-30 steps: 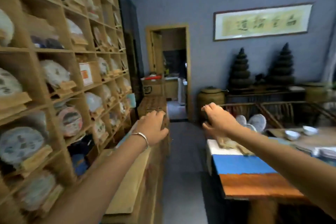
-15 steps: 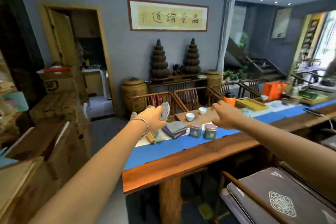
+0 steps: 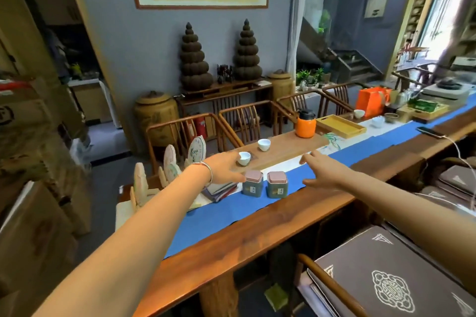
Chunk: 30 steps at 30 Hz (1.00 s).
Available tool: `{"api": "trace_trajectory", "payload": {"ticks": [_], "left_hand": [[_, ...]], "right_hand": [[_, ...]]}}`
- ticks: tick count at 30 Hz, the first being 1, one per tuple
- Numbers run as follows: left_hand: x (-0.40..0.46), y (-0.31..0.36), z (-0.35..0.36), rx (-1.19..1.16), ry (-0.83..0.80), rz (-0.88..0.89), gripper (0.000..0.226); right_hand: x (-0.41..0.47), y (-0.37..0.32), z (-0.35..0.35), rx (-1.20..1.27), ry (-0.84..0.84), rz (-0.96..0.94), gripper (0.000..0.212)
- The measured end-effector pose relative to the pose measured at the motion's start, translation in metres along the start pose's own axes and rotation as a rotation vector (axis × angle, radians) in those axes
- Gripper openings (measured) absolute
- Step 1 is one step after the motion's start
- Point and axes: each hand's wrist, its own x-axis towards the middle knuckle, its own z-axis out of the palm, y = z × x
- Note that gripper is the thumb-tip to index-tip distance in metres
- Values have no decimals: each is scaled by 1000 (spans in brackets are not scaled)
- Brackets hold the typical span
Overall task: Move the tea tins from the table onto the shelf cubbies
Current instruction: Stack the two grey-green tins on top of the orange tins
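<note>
Two small grey-blue tea tins with pinkish square lids stand side by side on the blue runner of the long wooden table point(image 3: 257, 234): the left tin point(image 3: 252, 184) and the right tin point(image 3: 277, 185). My left hand point(image 3: 223, 168), with a bracelet on the wrist, reaches in from the left with fingers extended, its fingertips close beside the left tin's lid. My right hand point(image 3: 323, 170) hovers open to the right of the right tin, thumb spread, holding nothing. The shelf cubbies are out of view.
Two white teacups point(image 3: 244, 158) sit on a wooden tea board just behind the tins, with an orange flask point(image 3: 305, 123) further along. Folded cloths point(image 3: 220, 191) lie left of the tins. Wooden chairs line the table's far side; a cushioned chair point(image 3: 386, 280) is at near right.
The view has swung from the shelf wall round to the table. Both hands have come down and forward toward the two tins, now flanking them.
</note>
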Motion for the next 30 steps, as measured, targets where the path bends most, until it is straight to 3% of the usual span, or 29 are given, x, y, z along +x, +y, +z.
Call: {"api": "trace_trajectory", "payload": {"ticks": [9,14,17,23,26,30], "left_hand": [[199,-86,38,3,-129,-30,64],[263,-110,95,-36,-262,-8,70],[298,-119,119,-61,-212,35,78],[347,-145,183,-33,-263,-23,99],[357,-149,221,23,-307,-11,116],[379,-157,249,-76,-197,-87,101]], "right_hand": [[163,82,48,84,-106,114,60],[221,112,107,149,-261,115,70],[261,135,137,194,-306,94,80],[320,155,210,204,-437,-51,113],[325,160,254,212,-390,-139,103],[332,166,285,362,-213,-136,89]]}}
